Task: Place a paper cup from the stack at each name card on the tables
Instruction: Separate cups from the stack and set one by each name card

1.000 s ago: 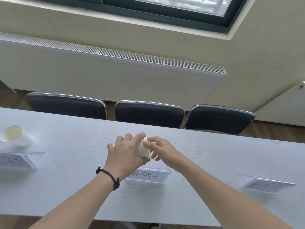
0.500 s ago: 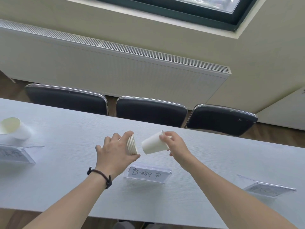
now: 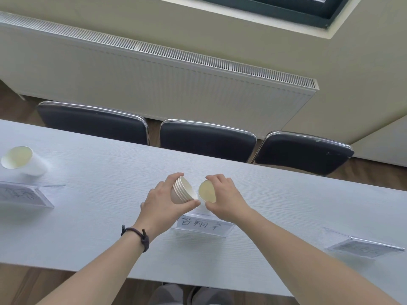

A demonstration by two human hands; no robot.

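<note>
My left hand grips a short stack of white paper cups, tilted with the rims toward the right. My right hand holds a single white paper cup upright just beyond the middle name card; its cream inside faces me and I cannot tell whether its base touches the table. Another cup stands at the left beyond the left name card. A third name card lies at the right with no cup beside it.
The long pale grey table runs across the view. Three dark chairs are pushed in along its far side, in front of a white radiator. Its near edge is close to my legs.
My right hand pulled one cup off the stack, swung it from sideways to upright and lowered it behind the middle name card. The left hand kept hold of the stack.
</note>
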